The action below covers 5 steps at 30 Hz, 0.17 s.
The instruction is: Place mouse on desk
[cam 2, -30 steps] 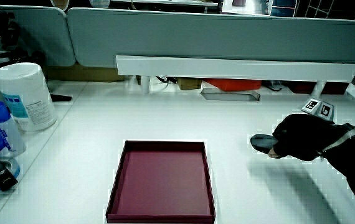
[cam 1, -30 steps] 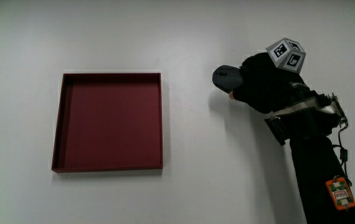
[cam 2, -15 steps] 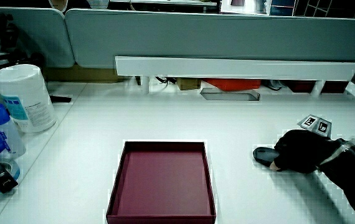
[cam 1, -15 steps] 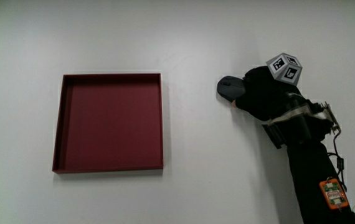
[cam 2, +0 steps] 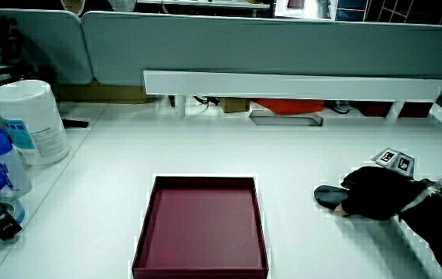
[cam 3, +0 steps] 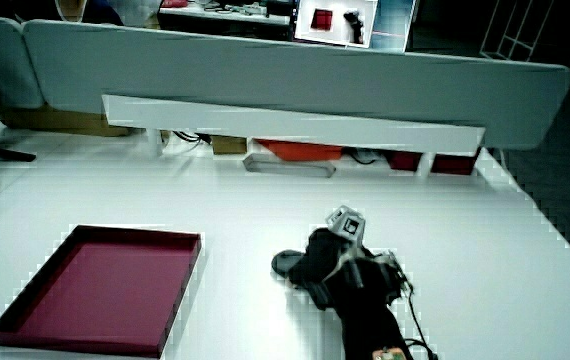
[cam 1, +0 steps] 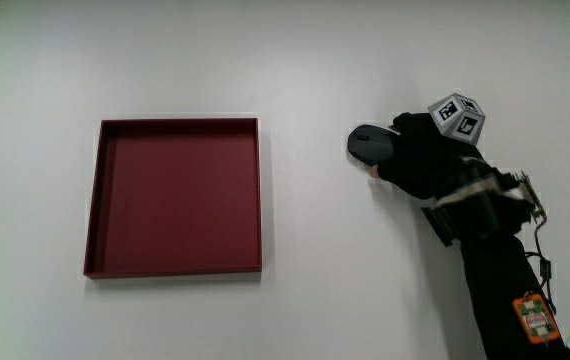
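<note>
Grey and low, your mouse [cam 1: 367, 143] sits flat on the white desk [cam 1: 315, 60], well apart from the dark red tray [cam 1: 174, 196], and your hand [cam 1: 423, 160] lies draped over its nearer end with the fingers curled around it, the patterned cube [cam 1: 457, 115] riding on the back of the glove. From above you see only the mouse's uncovered nose poking out toward the tray, while in both side views [cam 2: 331, 197] [cam 3: 287, 264] it shows as a thin dark sliver pressed to the tabletop under the glove. Only a side view brings in the white canister [cam 2: 30, 120] and the blue-capped bottle [cam 2: 4, 161] at the table's edge.
</note>
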Motion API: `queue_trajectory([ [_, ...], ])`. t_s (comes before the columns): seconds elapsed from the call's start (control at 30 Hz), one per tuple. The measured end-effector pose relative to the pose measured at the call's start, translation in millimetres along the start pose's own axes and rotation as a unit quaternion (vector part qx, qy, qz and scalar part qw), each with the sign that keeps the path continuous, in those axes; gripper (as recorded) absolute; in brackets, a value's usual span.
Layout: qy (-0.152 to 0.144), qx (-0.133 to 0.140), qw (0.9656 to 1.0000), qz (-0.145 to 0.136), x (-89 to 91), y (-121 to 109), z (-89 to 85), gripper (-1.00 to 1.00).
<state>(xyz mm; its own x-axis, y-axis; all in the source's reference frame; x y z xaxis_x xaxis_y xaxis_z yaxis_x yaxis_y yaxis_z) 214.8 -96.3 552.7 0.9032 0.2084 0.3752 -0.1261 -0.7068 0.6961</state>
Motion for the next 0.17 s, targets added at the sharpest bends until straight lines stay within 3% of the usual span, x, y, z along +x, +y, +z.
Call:
queue_trajectory([
  [0.17, 0.004, 0.01, 0.9995, 0.03, -6.1, -24, 10.1, -0.77],
])
